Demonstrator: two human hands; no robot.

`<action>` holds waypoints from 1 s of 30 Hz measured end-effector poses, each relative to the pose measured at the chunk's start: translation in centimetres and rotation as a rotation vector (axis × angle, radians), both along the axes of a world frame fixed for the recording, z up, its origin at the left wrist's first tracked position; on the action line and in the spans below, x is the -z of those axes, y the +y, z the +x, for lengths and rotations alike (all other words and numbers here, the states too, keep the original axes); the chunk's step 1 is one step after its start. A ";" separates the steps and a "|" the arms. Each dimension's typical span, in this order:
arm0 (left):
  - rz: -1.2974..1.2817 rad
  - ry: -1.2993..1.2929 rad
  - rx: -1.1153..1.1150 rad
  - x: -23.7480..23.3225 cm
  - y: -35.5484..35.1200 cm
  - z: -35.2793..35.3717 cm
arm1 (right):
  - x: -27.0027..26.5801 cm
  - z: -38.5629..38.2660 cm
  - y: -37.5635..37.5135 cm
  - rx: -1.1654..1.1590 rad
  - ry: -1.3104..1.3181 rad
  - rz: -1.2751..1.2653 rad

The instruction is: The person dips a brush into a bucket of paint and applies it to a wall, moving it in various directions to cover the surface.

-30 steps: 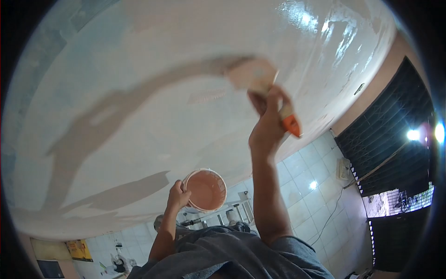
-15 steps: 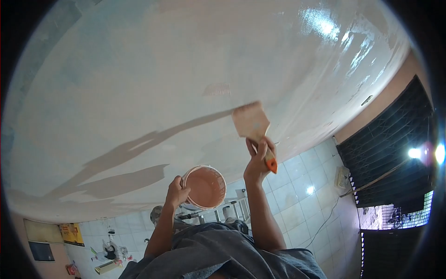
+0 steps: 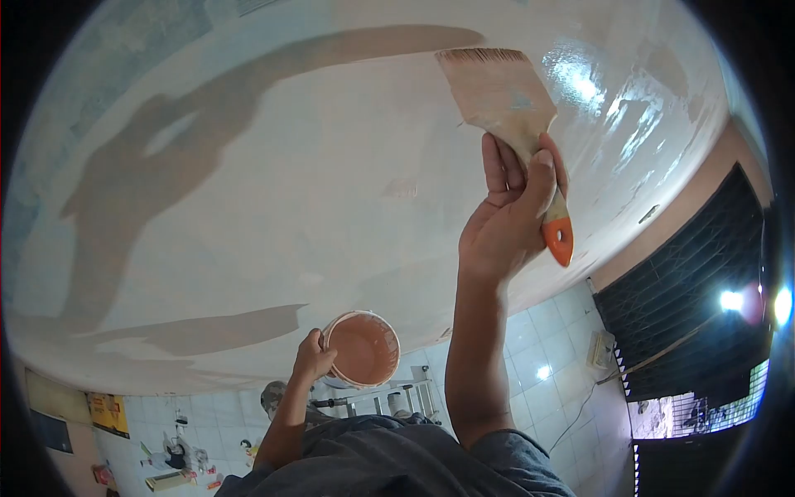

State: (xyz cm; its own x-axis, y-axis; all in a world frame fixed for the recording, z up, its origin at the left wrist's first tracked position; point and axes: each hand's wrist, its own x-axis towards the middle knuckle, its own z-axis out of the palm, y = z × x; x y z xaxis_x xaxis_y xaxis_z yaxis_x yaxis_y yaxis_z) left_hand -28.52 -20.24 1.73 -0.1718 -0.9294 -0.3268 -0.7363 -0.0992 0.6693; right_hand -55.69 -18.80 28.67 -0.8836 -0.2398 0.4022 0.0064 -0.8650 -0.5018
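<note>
My right hand (image 3: 509, 211) is closed round the handle of a wide paintbrush (image 3: 501, 91), raised high in front of the wall. Its bristles point up, coated in a pinkish-beige colour, and an orange tip ends the handle. Low and to the left, my left hand (image 3: 315, 356) grips the rim of a white bucket (image 3: 362, 348) holding pinkish paint. The large wall (image 3: 331, 190) carries pale pink, patchy paint, with a wet shine near its upper right. A small rough patch shows on it below and left of the brush.
A metal ladder (image 3: 385, 403) stands below me on the white tiled floor (image 3: 538, 348). At right are a dark folding gate (image 3: 687, 290), a bright lamp (image 3: 732, 301) on a pole and a cable. Various items (image 3: 175, 455) lie on the floor at lower left.
My right hand has lifted the paintbrush up and to the right, its shadow rising along the wall. The left hand and bucket have shifted slightly lower in view.
</note>
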 end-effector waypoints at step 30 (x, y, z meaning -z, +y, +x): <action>-0.099 0.015 -0.002 0.1 0.8 0.1 | 9.7 0.4 -2.6 -0.048 0.156 0.136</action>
State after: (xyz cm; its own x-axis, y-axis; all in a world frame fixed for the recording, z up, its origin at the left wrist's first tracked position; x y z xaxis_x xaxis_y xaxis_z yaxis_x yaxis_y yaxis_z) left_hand -28.46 -19.40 1.58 -0.1742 -0.9573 -0.2306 -0.7263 -0.0332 0.6865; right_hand -55.32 -21.40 18.97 -0.7993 -0.3418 0.4943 -0.0411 -0.7895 -0.6124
